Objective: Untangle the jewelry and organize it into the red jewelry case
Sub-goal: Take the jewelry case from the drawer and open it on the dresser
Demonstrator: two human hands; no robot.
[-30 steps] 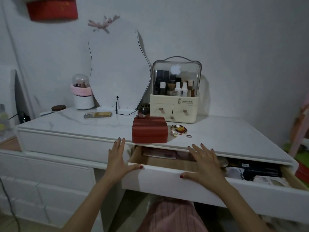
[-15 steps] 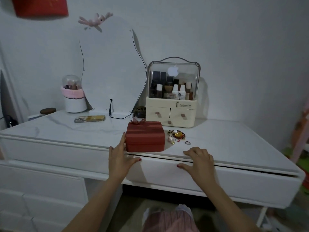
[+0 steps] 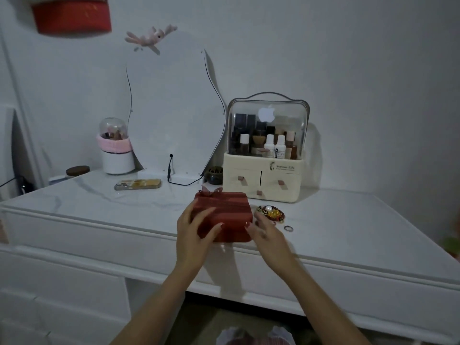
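Both hands, left hand (image 3: 196,235) and right hand (image 3: 267,236), fingers spread, are cupping the red case (image 3: 224,216) near the bench (image 3: 348,232) edge; sliding it right could scatter the tangled jewelry (image 3: 271,213).

White dresser top (image 3: 348,220): red case (image 3: 229,212), jewelry (image 3: 271,213), ring (image 3: 288,228), organizer (image 3: 263,180).

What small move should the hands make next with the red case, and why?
Probably lift the lid of the red jewelry case: it lies closed, the left hand and right hand flank it, and the jewelry pile waits beside it.
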